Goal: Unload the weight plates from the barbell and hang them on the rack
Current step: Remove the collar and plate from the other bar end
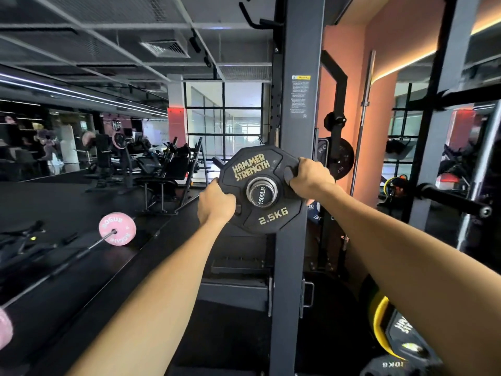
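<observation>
A black 2.5 kg Hammer Strength plate [250, 169] sits on a chrome sleeve end [261, 196] marked 1500LB, right in front of the grey rack upright [301, 104]. My left hand [215, 203] grips the plate's lower left edge. My right hand [309, 179] grips its upper right edge through a handle slot. Both arms reach forward from the bottom of the view. Whether the sleeve belongs to the barbell or the rack I cannot tell.
A barbell with a pink Rogue plate [117, 228] lies on the dark floor at left. Black plates [340, 156] hang on pegs behind the upright. A yellow-rimmed plate [382, 321] is stored at lower right. Benches [162, 175] stand behind.
</observation>
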`<state>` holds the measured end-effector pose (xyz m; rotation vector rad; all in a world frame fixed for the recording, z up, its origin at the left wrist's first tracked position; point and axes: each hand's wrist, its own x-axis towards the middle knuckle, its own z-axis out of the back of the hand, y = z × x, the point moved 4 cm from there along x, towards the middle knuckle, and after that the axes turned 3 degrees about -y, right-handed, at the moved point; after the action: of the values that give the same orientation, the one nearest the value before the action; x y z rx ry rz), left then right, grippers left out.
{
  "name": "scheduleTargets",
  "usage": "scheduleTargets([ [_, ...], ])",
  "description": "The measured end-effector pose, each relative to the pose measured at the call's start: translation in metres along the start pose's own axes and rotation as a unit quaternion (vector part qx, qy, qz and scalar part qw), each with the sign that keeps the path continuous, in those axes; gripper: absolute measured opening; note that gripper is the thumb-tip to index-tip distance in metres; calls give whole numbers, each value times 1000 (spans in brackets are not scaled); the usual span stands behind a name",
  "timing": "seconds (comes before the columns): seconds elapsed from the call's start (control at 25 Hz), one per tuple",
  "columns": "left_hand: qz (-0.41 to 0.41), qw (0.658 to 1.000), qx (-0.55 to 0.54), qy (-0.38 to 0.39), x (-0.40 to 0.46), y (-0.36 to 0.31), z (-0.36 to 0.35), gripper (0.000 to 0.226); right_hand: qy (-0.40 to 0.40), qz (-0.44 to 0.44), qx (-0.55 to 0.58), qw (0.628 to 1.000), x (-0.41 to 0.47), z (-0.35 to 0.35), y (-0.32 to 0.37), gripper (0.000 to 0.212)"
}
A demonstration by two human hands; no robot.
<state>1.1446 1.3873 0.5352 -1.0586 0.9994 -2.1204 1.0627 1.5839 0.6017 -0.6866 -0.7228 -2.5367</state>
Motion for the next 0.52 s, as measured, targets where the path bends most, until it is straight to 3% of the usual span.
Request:
scheduleTargets([
  [0.24,-33,999,-8,7,-28,-5,32,31,-3,-10,39,999,-37,18,9,20],
  [0.52,-83,996,33,7,-48,-26,46,28,0,-5,82,997,-54,36,-5,18],
])
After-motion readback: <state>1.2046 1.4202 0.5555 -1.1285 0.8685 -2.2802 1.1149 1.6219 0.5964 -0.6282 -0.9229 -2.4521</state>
